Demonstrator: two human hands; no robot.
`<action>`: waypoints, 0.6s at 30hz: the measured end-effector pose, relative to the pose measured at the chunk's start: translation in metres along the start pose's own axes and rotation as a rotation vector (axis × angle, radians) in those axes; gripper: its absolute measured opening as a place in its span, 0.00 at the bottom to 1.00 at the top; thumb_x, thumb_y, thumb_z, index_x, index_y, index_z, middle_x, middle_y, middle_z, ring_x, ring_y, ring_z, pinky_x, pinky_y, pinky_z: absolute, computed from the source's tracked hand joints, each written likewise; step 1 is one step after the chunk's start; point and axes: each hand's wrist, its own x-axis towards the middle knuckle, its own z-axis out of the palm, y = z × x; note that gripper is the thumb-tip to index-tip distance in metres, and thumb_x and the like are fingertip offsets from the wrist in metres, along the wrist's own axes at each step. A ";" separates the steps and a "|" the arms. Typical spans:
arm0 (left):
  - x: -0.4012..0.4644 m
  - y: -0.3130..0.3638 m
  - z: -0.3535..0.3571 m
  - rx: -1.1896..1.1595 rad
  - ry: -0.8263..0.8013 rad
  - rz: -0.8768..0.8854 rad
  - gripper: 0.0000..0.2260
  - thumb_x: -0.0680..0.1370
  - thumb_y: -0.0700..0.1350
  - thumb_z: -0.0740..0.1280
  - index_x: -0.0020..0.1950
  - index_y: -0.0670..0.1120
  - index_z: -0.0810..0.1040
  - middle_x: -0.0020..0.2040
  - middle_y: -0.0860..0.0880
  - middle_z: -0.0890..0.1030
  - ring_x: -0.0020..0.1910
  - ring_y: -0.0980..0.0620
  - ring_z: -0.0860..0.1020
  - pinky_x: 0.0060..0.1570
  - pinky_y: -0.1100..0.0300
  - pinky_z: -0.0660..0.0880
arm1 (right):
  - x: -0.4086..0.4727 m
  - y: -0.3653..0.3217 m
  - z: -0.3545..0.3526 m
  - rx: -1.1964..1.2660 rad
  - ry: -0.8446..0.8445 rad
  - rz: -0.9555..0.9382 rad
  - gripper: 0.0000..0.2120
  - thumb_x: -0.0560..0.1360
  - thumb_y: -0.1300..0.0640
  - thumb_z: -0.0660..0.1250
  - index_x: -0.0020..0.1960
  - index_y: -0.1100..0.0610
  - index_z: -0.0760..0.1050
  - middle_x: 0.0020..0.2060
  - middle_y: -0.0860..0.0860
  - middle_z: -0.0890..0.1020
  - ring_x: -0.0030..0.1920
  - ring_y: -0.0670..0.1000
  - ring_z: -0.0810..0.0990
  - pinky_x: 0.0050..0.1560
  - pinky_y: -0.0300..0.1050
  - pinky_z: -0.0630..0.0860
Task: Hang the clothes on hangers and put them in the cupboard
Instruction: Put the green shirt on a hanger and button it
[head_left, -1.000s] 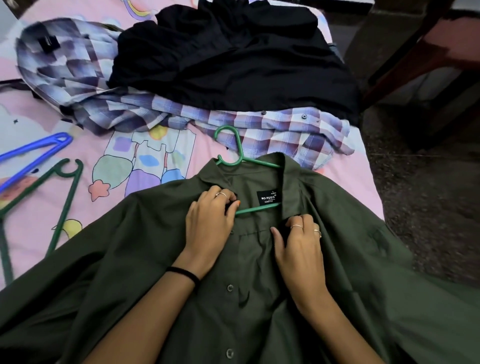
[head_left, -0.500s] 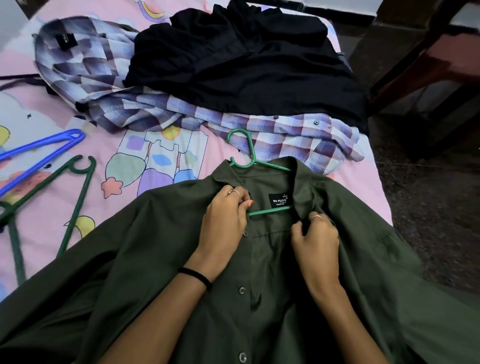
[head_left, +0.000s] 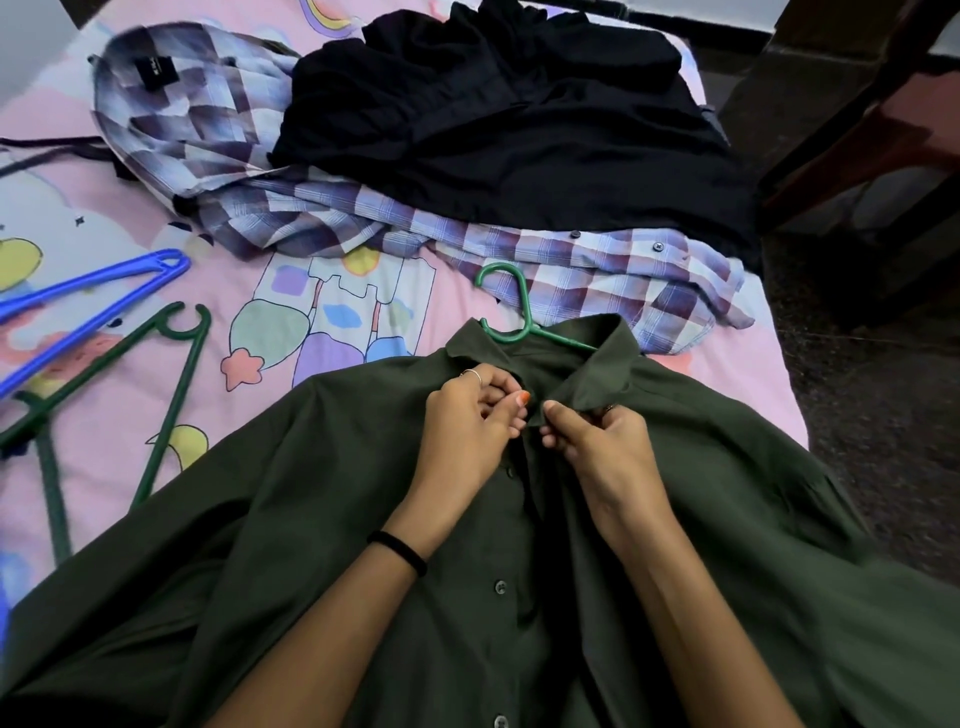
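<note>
At the near middle of the bed I see both hands meeting at the collar of the olive green shirt (head_left: 363, 519), which lies spread face up across the near part of the pink printed sheet (head_left: 130, 441). My left hand (head_left: 467, 426) has its fingers curled and pinches the left edge of the shirt front just under the collar; my right hand (head_left: 597, 447) pinches the opposite edge, thumb forward, so the two sets of fingertips almost touch. A black band sits on the left wrist. A light green hanger (head_left: 511, 312) is inside the shirt, its hook sticking out past the collar toward the far side. Beyond it lies a checked shirt (head_left: 597, 270), with a black garment (head_left: 519, 130) piled partly on top of it, and a second checked piece (head_left: 192, 114) lies at the far left. At the left, on the sheet, lie a blue hanger (head_left: 93, 306) and a dark green hanger (head_left: 171, 364), near each other. I count three hangers. To the right the bed ends at a dark speckled floor (head_left: 857, 441), with dark wooden furniture (head_left: 857, 130) at the far right.
</note>
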 end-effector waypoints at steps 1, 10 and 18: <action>0.000 0.000 0.000 -0.012 -0.003 -0.001 0.11 0.76 0.34 0.68 0.39 0.48 0.76 0.33 0.47 0.79 0.29 0.60 0.78 0.33 0.68 0.76 | 0.001 0.001 0.001 0.054 0.002 0.014 0.07 0.75 0.70 0.66 0.39 0.64 0.76 0.27 0.51 0.79 0.27 0.44 0.76 0.32 0.34 0.75; 0.001 0.000 0.001 -0.003 -0.017 0.026 0.10 0.76 0.35 0.68 0.39 0.49 0.76 0.34 0.46 0.81 0.31 0.57 0.79 0.36 0.65 0.77 | 0.001 0.007 -0.004 0.209 -0.051 0.103 0.05 0.74 0.72 0.66 0.40 0.67 0.77 0.32 0.54 0.81 0.33 0.47 0.79 0.35 0.34 0.78; -0.001 -0.002 0.003 0.085 -0.020 0.037 0.11 0.76 0.35 0.68 0.39 0.49 0.76 0.34 0.46 0.81 0.30 0.58 0.79 0.35 0.66 0.76 | -0.006 0.024 0.003 -0.007 0.072 0.151 0.07 0.75 0.64 0.70 0.38 0.64 0.80 0.29 0.53 0.80 0.26 0.43 0.74 0.29 0.33 0.72</action>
